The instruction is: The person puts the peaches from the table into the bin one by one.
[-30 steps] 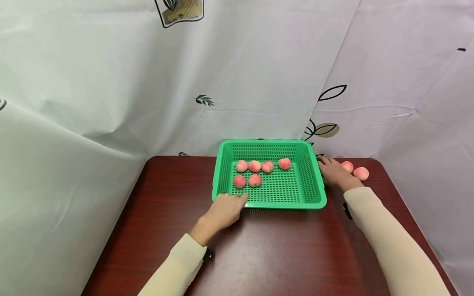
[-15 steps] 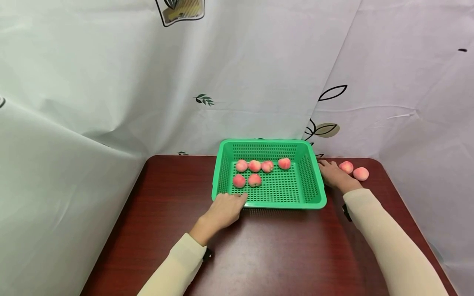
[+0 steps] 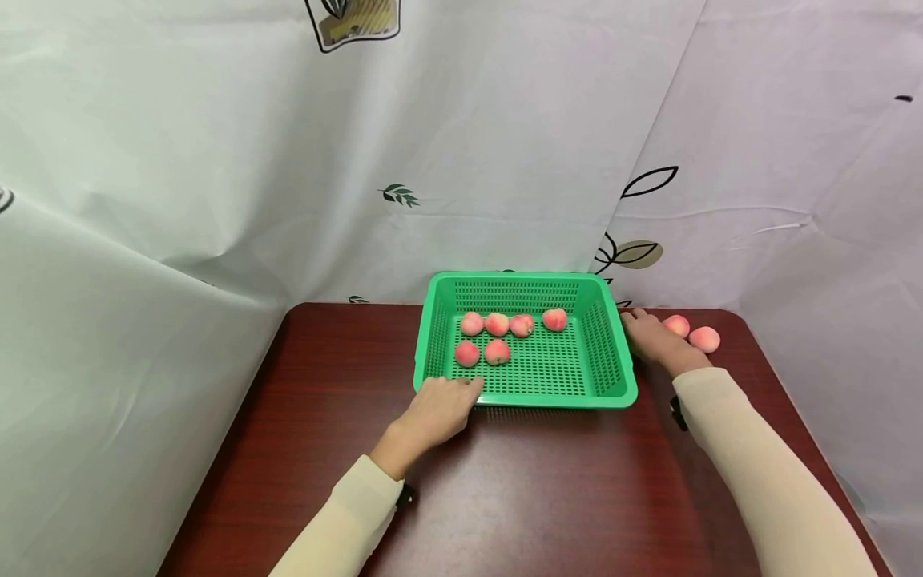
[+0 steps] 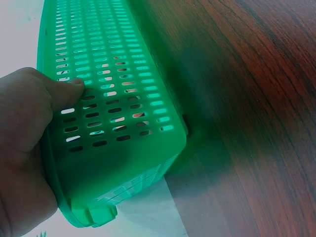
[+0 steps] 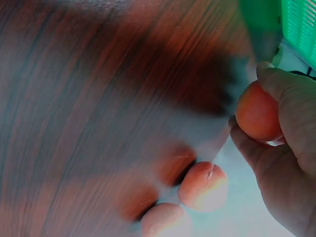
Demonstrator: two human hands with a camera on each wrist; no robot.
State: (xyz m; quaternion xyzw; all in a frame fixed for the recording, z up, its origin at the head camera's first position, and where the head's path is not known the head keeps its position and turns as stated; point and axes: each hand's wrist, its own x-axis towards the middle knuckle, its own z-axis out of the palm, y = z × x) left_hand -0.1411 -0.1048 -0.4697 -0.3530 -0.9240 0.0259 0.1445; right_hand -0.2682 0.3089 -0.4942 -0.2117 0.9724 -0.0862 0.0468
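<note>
A green perforated plastic basket (image 3: pixel 555 401) stands at the back of the table, with several peaches (image 3: pixel 497 324) in two loose rows on its floor. My left hand (image 3: pixel 440 405) grips the basket's front rim near the left corner. In the left wrist view its thumb (image 4: pixel 69 94) presses the outer wall; the other fingers are mostly hidden. To the right of the basket, my right hand (image 3: pixel 654 338) holds a peach (image 5: pixel 259 113) between thumb and fingers, as the right wrist view shows. From the head view that peach is hidden behind the hand.
Just right of my right hand lie two more peaches, one nearer (image 3: pixel 676 325) and one farther right (image 3: pixel 704 340). The dark red wooden table (image 3: pixel 548 497) reaches back to a white patterned cloth (image 3: pixel 505 160), which also hangs at both sides.
</note>
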